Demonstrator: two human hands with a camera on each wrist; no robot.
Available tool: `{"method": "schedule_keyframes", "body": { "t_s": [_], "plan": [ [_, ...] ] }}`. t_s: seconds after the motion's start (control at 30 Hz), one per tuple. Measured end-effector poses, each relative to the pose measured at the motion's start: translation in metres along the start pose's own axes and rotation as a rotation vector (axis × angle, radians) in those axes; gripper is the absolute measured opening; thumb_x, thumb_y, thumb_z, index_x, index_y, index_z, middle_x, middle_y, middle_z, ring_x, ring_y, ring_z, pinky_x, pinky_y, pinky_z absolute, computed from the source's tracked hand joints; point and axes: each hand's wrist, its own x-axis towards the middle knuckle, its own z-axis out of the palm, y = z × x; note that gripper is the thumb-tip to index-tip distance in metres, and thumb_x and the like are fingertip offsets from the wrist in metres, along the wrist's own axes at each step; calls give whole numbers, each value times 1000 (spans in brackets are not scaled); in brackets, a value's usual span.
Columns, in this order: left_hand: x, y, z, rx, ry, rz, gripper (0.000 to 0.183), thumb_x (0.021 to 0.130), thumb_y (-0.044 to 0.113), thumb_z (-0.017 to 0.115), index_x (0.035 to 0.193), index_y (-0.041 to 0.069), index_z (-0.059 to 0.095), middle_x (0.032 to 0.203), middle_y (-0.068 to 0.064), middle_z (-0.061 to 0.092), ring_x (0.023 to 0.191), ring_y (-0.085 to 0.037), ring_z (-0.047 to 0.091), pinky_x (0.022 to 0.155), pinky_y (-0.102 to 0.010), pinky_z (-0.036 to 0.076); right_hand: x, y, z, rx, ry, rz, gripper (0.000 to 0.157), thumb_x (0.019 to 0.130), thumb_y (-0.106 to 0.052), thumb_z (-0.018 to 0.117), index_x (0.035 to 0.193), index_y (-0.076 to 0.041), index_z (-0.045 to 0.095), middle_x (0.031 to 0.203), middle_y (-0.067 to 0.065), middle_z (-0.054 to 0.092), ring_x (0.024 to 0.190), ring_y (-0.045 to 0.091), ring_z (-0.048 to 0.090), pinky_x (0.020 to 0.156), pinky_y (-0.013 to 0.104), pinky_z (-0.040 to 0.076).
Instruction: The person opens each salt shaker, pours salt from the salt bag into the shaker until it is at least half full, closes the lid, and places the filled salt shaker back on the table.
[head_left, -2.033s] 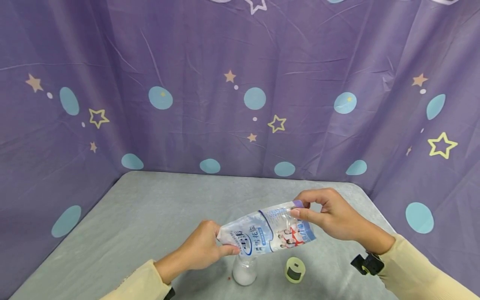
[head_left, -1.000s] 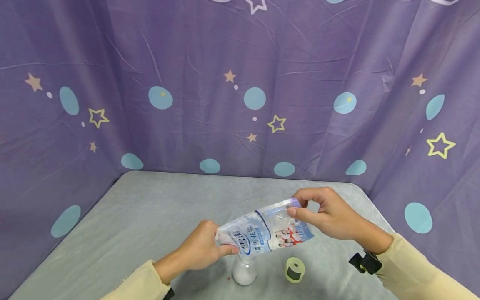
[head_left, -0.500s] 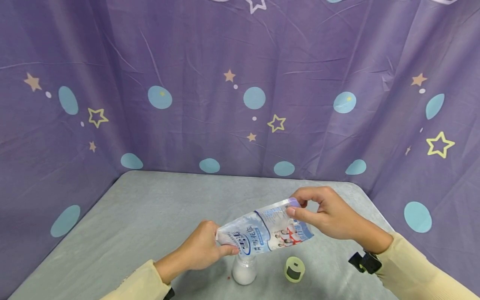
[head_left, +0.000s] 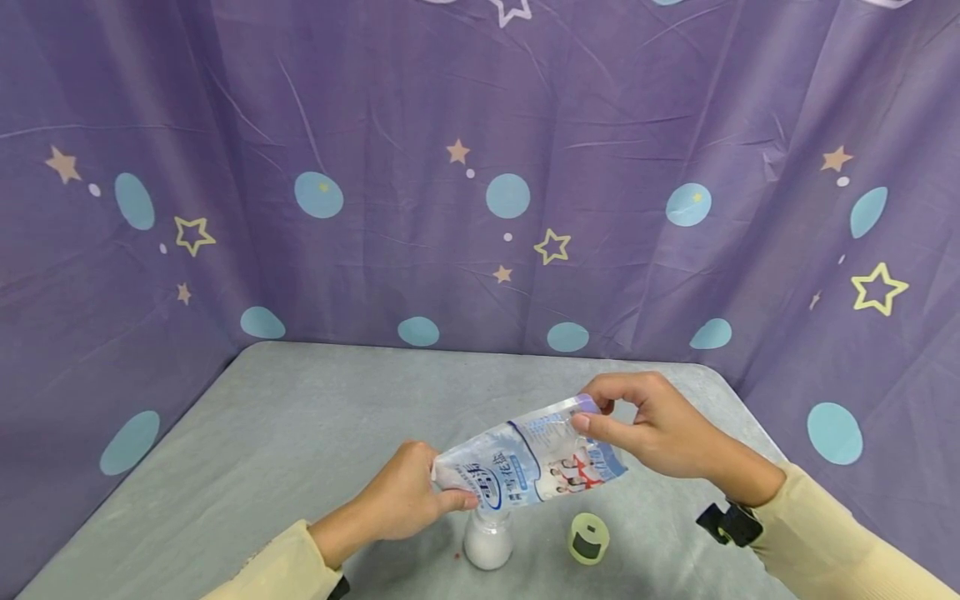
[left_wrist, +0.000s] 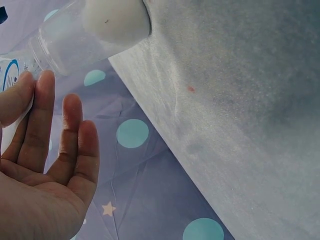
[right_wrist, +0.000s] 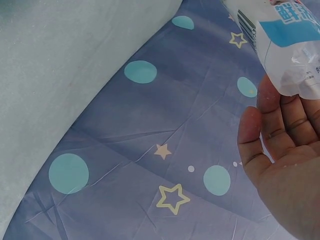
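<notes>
A blue-and-white plastic bag of salt [head_left: 517,458] is held tilted, its lower left end over the mouth of a clear bottle [head_left: 488,542]. My left hand [head_left: 397,496] pinches that lower end between thumb and fingers. At the raised right end, my right hand [head_left: 660,429] pinches the bag's corner. White salt [left_wrist: 117,17] lies in the bottle's lower part in the left wrist view. The bag covers the bottle's mouth in the head view. In the right wrist view, the bag's bottom end [right_wrist: 295,55] rests by my fingers [right_wrist: 272,120].
A pale green round cap [head_left: 588,539] with a dark patch sits on the grey table [head_left: 337,417], right of the bottle. One small red speck [left_wrist: 191,89] lies near the bottle. Behind the table hangs a purple curtain [head_left: 420,250] with stars and dots.
The bag and my right hand have shifted slightly left and up since two seconds ago. White salt in the bottle appears a little higher. My left hand keeps its place.
</notes>
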Motion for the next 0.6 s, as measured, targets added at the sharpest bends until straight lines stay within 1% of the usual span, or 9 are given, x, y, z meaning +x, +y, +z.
{"method": "schedule_keyframes", "body": {
  "t_s": [0.33,0.6],
  "plan": [
    [-1,0,0,-19,0,-14,14,79,25,90,81,16,80,67,15,70,51,-1,42,43,-23,34,2,-1,-1,-14,2,-4,23,95,-7,73,89,-30,71,82,-14,66,76,10,61,67,28,50],
    [-1,-1,0,-14,2,1,14,79,25,90,81,15,80,68,15,71,53,-1,45,44,-23,36,3,-1,0,-16,7,-5,23,94,-8,74,90,-30,72,81,-14,65,76,10,60,67,28,50]
  ]
}}
